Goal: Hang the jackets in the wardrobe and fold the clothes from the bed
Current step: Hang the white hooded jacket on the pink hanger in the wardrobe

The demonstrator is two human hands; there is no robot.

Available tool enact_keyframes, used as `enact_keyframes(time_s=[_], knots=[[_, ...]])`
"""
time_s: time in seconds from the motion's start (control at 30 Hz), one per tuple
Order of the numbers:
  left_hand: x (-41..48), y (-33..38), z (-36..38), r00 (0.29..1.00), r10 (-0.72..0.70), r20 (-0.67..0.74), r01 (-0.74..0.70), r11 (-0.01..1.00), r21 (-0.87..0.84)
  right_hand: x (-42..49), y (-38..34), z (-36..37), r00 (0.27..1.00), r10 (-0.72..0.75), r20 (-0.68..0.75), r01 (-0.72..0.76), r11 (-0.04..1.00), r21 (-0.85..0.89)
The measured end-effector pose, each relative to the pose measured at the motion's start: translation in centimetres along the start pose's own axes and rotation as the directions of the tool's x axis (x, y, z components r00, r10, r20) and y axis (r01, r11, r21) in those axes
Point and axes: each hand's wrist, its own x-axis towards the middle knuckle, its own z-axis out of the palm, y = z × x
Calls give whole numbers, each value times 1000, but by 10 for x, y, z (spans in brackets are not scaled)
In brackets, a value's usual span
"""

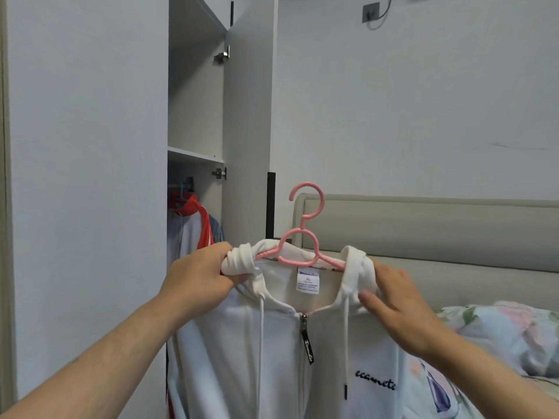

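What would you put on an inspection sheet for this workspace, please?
Surface: bed with floral bedding, low right.
Job's things: white zip jacket on pink hanger, held up; red-and-white jacket already hanging in the open wardrobe.
Clutter: nothing seen.
Grips: left hand grips one bunched shoulder of the jacket; right hand holds the other shoulder.
Cables: one cable runs from a wall socket, top.
Surroundings: padded headboard, plain walls.
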Motion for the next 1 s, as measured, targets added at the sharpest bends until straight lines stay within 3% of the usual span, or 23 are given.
enact_keyframes(time_s=[0.1, 0.2, 0.27, 0.33, 0.4, 0.47, 0.57, 0.7, 0.8, 0.87, 1.0], knots=[[0, -8, 0, 1000, -22, 2, 22, 999, -34, 12, -4, -26, 988, 82, 128, -129, 899, 418], [0, -15, -3, 998, -40, -38, 39, 998, -39, 21, 6, -47, 939, 86, 333, -251, 831, 496], [1, -17, -3, 998, -42, -52, 40, 998, -52, 23, 12, -45, 923, 128, 364, -299, 833, 465], [1, -18, -2, 997, -48, -54, 45, 997, -58, 25, 10, -38, 943, 160, 292, -270, 880, 390], [0, -20, 0, 997, -65, -52, 61, 996, -67, 26, 10, -31, 979, 110, 171, -130, 985, 109], [-1, -21, 2, 995, -77, -59, 72, 995, -76, 24, 15, -23, 999, 18, 33, -14, 993, -115], [-2, -21, 2, 994, -85, -66, 78, 992, -101, 15, 21, -13, 990, -57, -130, 32, 981, -190], [-1, -19, 0, 995, -74, -60, 69, 993, -92, 3, 23, -7, 975, 15, -222, -64, 974, -218], [0, -17, 0, 997, -57, -57, 52, 995, -79, 1, 19, -8, 977, 103, -189, -162, 930, -331], [-1, -17, -1, 998, -53, -44, 50, 996, -76, 5, 15, -14, 991, 94, -94, -123, 914, -386], [-2, -13, -1, 999, -43, -1, 42, 994, -99, 26, -2, -23, 997, -5, 74, 23, 971, -239]])
